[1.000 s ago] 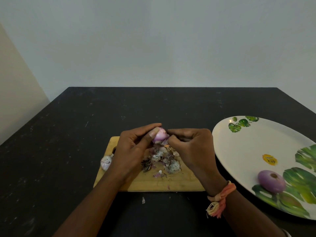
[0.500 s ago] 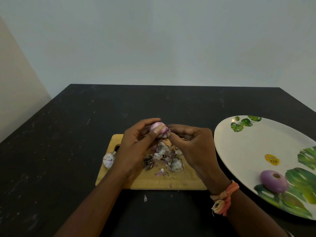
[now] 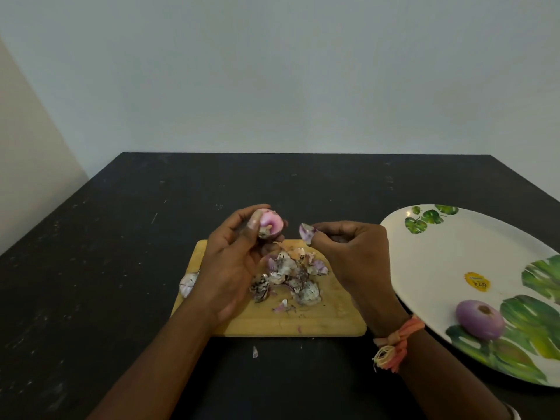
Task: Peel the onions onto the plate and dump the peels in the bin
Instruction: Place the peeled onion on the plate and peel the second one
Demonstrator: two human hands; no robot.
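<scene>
Onion (image 3: 270,227) gripped in raised left hand (image 3: 233,262); right hand (image 3: 351,253) pinches a peel (image 3: 306,232) beside it.

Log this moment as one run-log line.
step: peeling | left hand: holds partly peeled onion | right hand: pinches peel piece | plate: one finished onion | board: peel pile

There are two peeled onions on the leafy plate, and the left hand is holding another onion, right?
Not quite. The head view shows only one peeled onion on the leafy plate, not two. The left hand does hold another onion.
</scene>
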